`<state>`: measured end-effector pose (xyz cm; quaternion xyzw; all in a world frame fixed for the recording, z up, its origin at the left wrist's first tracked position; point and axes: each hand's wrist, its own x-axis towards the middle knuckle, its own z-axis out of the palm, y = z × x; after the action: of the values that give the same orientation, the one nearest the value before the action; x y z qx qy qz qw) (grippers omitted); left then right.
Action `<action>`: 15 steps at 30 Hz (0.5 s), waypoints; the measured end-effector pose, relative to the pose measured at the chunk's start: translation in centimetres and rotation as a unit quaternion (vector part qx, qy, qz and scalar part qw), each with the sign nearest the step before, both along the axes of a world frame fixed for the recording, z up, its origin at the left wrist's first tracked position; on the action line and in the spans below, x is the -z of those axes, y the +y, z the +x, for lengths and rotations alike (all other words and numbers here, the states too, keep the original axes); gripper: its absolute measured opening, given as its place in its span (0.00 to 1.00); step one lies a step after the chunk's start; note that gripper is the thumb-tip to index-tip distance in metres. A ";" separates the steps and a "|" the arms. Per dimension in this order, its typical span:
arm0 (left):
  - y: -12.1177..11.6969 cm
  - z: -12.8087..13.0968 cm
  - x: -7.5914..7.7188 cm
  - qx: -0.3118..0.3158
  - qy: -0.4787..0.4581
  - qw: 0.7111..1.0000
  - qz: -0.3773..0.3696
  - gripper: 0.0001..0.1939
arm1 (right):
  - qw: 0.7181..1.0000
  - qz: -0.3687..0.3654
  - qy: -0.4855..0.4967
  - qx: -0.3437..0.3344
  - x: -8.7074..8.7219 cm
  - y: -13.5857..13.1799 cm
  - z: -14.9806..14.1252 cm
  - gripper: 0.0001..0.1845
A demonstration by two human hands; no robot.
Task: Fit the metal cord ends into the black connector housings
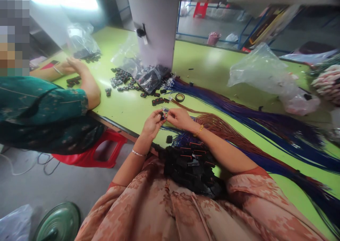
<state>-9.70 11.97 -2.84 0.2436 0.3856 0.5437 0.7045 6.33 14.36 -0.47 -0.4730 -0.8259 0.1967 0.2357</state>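
My left hand (152, 124) pinches a small black connector housing (162, 116) above the green table. Close against it, my right hand (178, 118) has its fingertips pressed together at the housing; a thin wire end seems to be between them, but it is too small to be sure. Brown wires (217, 125) and blue wires (183, 137) lie under and beside my right forearm. Just beyond my hands are several loose black connectors (157, 101) and a roll of black tape (180, 97). A heap of black connectors with wires (193, 163) sits against my body.
On the left a co-worker's arm (91, 88) rests on the table near a red stool (106, 147). A grey post (156, 32) rises behind a bag of black parts (151, 78). Long blue and purple wire bundles (239, 106) and a clear plastic bag (261, 69) lie right.
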 end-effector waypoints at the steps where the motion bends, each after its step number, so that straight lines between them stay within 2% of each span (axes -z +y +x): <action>1: 0.0 0.0 0.0 0.000 0.000 1.000 0.001 0.10 | 1.000 -0.001 -0.003 -0.002 0.0 0.0 0.0 0.13; 8: 0.1 0.0 0.4 0.011 0.007 1.000 0.016 0.10 | 1.000 -0.017 -0.019 0.000 -0.3 -0.3 0.0 0.12; 15: -0.5 0.7 0.2 -0.019 0.072 0.997 0.024 0.13 | 0.999 -0.015 -0.009 -0.030 -0.2 -0.2 -0.1 0.10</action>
<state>-9.01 11.47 -3.01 0.2916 0.4271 0.5472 0.6582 6.23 14.18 -0.27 -0.4530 -0.8389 0.2121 0.2144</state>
